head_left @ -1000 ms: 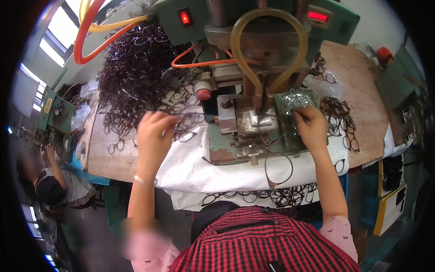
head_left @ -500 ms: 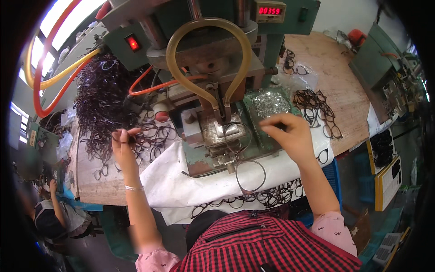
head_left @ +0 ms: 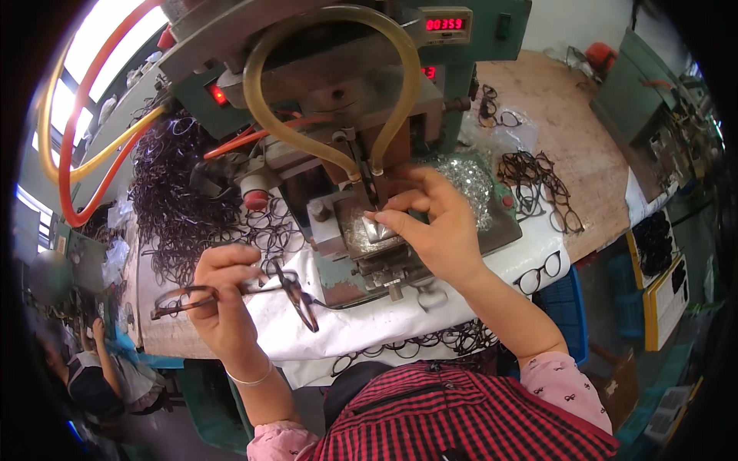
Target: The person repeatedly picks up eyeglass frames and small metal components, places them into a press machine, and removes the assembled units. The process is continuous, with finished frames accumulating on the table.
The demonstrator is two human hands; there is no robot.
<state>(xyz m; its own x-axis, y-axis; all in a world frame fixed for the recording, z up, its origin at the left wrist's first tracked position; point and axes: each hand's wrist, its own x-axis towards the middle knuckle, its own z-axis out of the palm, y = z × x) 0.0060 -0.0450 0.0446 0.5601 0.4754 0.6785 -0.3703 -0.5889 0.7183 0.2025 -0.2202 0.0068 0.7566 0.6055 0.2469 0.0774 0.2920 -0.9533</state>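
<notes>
Apparently things stand midway: the left hand pinches an eyeglass frame left of the machine, while the right hand has bent fingers at a metal block (whether gripping anything, I cannot tell). Much seemingly remains: a big pile covers the desk's left.

On my feed, the right hand covers part of the metal block beneath the press, so I cannot tell whether its fingertips pinch anything. The left hand hides part of the glasses, while a faint loop is smeared. The upper edge cuts off the machine, and I cannot make out what the blurred co-worker handles.
</notes>
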